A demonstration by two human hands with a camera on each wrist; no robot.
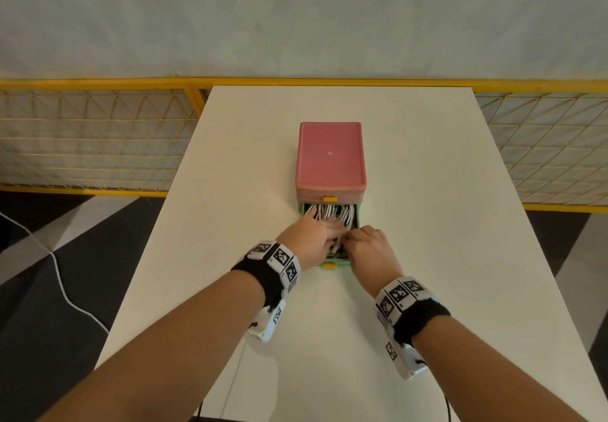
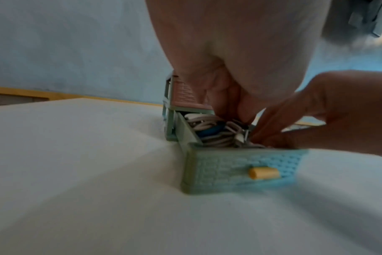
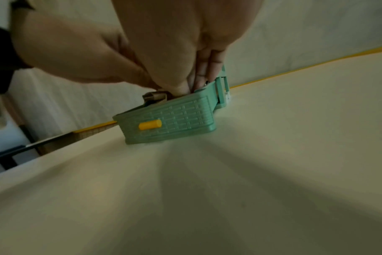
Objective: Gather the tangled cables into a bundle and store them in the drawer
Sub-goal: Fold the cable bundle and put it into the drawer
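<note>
A small cabinet (image 1: pixel 330 158) with a pink top stands near the middle of the white surface (image 1: pixel 427 257). Its green lower drawer (image 1: pixel 359 214) is pulled out toward the person, and the woven-pattern front with a yellow knob (image 2: pixel 263 173) faces the wrists. A second yellow knob (image 1: pixel 329 198) sits on the pink drawer above, which is closed.

The cables (image 1: pixel 332 212), mostly white with some blue among them, lie coiled inside the open green drawer, filling it from the back wall to the front. In the left wrist view a blue loop (image 2: pixel 212 132) shows between the pale coils, and a metal plug end stands near the front rim.

Both hands are over the drawer, side by side and almost touching. The left hand (image 1: pixel 309 237) reaches in from the left with its fingers (image 2: pixel 240 107) pointing down onto the cables; they look fairly straight, pressing on the bundle. The right hand (image 1: pixel 368 247) comes in from the right, its fingers (image 3: pixel 204 69) bent downward into the front part of the drawer; whether they grip a cable or only push on it, I cannot tell.

Each wrist wears a black band with white marker blocks. A yellow mesh fence (image 1: pixel 98 138) runs behind the surface, and a white cord (image 1: pixel 65 296) trails across the dark floor at left.
</note>
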